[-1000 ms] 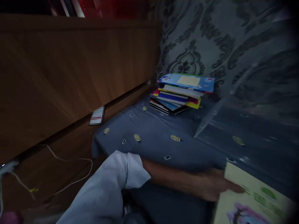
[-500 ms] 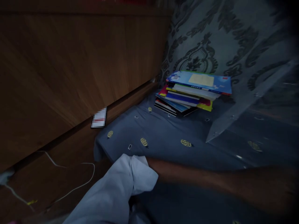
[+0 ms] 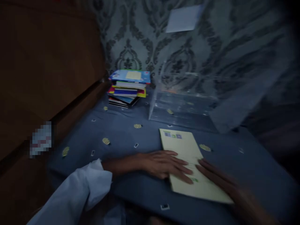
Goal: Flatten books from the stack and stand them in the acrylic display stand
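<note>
A pale yellow booklet [image 3: 180, 143], with small printed patches on its cover, lies on the dark blue patterned cloth near the front. My left hand [image 3: 167, 164] rests on its left half, palm down, fingers spread and slightly blurred. From the right, my right hand [image 3: 217, 178] lies over the booklet's right edge with its fingers stretched out; motion smears part of it. Beyond the booklet stands a clear plastic rack [image 3: 182, 104]. A stack of books [image 3: 127, 89] with a blue one on top sits at the back left.
A wooden cabinet [image 3: 47, 62] borders the cloth-covered surface [image 3: 122, 134] on the left. At the back is a patterned wall [image 3: 140, 34] with a white sheet [image 3: 184, 18] on it. A pixelated white item [image 3: 41, 140] lies by the cabinet's base.
The view has swung right, bringing the booklet, the whole rack and both hands into sight. Earlier, my left forearm reached right and its hand was lost in the dark edge.
</note>
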The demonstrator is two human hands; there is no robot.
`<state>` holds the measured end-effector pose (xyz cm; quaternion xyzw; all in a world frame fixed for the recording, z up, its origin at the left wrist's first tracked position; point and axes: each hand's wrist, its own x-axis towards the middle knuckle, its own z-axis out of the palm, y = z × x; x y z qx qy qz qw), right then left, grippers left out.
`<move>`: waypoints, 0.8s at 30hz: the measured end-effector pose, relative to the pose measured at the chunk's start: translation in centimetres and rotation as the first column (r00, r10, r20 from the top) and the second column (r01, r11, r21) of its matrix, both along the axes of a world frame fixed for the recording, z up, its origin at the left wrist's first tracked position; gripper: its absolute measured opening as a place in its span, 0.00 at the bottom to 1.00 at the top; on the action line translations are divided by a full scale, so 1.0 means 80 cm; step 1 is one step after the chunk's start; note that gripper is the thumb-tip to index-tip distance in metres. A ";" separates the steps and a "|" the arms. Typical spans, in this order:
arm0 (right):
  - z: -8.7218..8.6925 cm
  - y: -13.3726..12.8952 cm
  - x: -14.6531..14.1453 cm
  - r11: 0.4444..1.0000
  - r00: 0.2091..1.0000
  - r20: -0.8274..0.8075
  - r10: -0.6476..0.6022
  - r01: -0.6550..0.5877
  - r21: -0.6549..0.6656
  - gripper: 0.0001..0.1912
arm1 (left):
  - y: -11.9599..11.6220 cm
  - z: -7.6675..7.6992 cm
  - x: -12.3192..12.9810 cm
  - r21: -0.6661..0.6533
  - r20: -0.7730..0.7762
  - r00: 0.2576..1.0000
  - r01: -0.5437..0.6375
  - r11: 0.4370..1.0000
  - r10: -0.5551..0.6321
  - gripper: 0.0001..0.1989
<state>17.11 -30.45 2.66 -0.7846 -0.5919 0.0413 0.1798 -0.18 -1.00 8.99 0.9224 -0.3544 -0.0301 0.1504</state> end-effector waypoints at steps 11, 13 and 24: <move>0.048 0.092 -0.012 0.971 0.968 -0.149 0.203 -0.179 0.161 0.23 | -0.022 0.026 -0.008 0.037 -0.135 0.984 -0.113 0.993 0.117 0.34; 0.046 0.131 -0.024 0.956 0.953 -0.165 0.255 -0.223 0.191 0.24 | -0.025 0.030 -0.011 0.046 -0.128 0.985 -0.113 0.993 0.118 0.32; -0.017 0.237 0.007 0.926 0.935 -0.029 0.353 -0.345 0.154 0.29 | -0.010 0.017 -0.003 -0.121 -0.280 0.954 -0.148 0.982 0.109 0.20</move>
